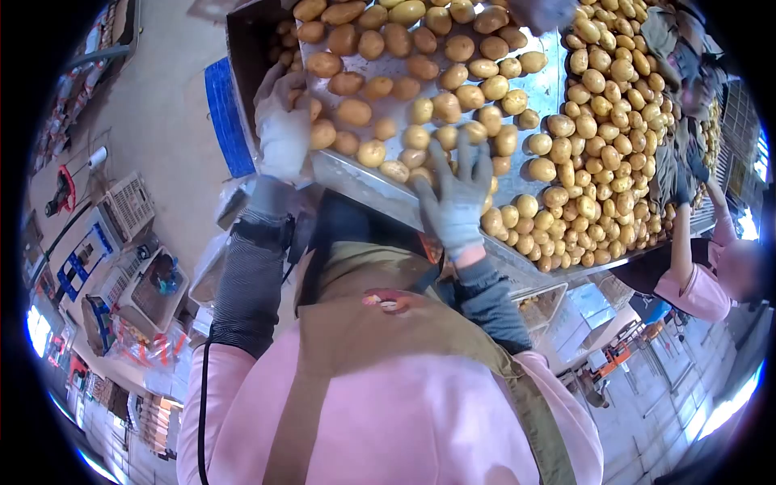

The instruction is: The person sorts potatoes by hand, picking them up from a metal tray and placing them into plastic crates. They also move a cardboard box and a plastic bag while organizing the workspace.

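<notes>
My left hand, in a pale work glove, is at the left end of a metal sorting table. Its fingers curl around a potato, partly hidden by the glove and slightly blurred. Loose potatoes lie on the table beside it. My right hand, also gloved, is over the front part of the table. Its fingers are spread and pointing away from me, and they touch several potatoes. No potato is visibly gripped in that hand.
A dense heap of potatoes covers the table's right side. Across it are other people's arms; a person in pink works at the right. A blue plastic object stands left of the table. Crates sit on the floor.
</notes>
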`<state>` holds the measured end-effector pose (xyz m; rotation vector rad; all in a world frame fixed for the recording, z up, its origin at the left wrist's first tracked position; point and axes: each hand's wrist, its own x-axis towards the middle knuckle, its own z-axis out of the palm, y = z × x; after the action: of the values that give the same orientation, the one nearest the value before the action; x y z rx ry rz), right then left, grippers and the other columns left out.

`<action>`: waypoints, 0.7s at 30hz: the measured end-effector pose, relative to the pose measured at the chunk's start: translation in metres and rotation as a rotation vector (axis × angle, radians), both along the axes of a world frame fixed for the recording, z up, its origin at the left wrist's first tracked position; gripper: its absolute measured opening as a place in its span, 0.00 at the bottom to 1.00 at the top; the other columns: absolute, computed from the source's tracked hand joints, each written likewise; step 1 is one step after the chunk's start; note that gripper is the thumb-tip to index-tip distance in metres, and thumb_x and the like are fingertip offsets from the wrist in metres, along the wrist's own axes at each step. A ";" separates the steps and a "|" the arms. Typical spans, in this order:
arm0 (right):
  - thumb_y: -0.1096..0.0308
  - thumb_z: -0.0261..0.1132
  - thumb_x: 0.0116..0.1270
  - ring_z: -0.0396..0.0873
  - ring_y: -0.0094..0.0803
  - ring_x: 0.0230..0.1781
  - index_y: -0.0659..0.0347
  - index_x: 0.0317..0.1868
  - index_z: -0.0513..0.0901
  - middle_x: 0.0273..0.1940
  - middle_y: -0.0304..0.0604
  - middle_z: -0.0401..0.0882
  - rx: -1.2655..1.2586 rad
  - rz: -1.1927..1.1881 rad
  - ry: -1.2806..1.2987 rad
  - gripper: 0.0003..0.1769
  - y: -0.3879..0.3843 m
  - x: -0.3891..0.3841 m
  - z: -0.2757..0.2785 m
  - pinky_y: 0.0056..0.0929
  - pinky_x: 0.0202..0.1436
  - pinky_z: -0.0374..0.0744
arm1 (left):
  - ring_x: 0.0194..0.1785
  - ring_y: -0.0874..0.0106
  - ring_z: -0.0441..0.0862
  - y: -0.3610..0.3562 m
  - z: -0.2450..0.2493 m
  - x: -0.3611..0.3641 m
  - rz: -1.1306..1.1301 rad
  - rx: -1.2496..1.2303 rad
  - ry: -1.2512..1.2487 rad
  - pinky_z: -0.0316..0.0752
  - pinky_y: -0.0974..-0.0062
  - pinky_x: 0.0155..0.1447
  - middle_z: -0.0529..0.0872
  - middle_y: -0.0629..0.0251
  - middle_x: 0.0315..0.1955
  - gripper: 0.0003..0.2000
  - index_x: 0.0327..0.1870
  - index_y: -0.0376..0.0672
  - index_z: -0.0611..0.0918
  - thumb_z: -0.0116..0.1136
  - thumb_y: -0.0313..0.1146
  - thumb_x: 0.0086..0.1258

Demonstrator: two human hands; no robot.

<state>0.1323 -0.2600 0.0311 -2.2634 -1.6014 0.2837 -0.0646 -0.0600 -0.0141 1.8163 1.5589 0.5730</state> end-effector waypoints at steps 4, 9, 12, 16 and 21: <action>0.60 0.68 0.62 0.69 0.57 0.64 0.49 0.61 0.80 0.68 0.57 0.71 -0.089 0.240 -0.037 0.25 0.014 -0.026 0.009 0.59 0.67 0.67 | 0.68 0.57 0.77 -0.018 0.000 0.019 -0.036 -0.043 0.092 0.72 0.66 0.71 0.81 0.51 0.63 0.23 0.66 0.40 0.80 0.64 0.31 0.71; 0.54 0.66 0.65 0.83 0.51 0.43 0.52 0.51 0.80 0.40 0.52 0.83 0.426 0.110 -0.132 0.18 0.124 0.068 -0.045 0.46 0.47 0.76 | 0.59 0.56 0.84 0.006 0.004 0.007 0.028 -0.301 -0.158 0.75 0.63 0.65 0.87 0.51 0.54 0.26 0.69 0.42 0.76 0.66 0.36 0.71; 0.48 0.65 0.67 0.83 0.51 0.50 0.50 0.56 0.81 0.45 0.49 0.86 -0.190 0.088 -0.116 0.22 0.178 0.057 -0.036 0.57 0.56 0.74 | 0.54 0.53 0.85 -0.002 0.019 0.036 -0.110 -0.092 0.358 0.78 0.59 0.60 0.88 0.53 0.49 0.22 0.60 0.43 0.81 0.69 0.41 0.67; 0.45 0.67 0.63 0.61 0.59 0.75 0.48 0.64 0.82 0.73 0.48 0.70 -0.039 0.287 -0.240 0.31 0.104 0.004 -0.027 0.78 0.75 0.52 | 0.54 0.52 0.84 -0.011 -0.025 0.038 -0.228 0.108 0.325 0.78 0.55 0.58 0.87 0.54 0.46 0.25 0.57 0.47 0.81 0.73 0.45 0.59; 0.54 0.67 0.64 0.61 0.59 0.74 0.46 0.69 0.76 0.76 0.47 0.64 -0.205 0.015 -0.195 0.32 -0.036 0.032 0.013 0.65 0.75 0.57 | 0.56 0.51 0.82 -0.004 0.012 0.033 -0.326 0.066 0.381 0.77 0.54 0.59 0.85 0.52 0.49 0.23 0.56 0.50 0.84 0.73 0.44 0.60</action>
<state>0.1640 -0.2962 0.0439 -2.5015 -1.7583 0.2469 -0.0320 -0.0643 -0.0021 2.2705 1.4404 0.1297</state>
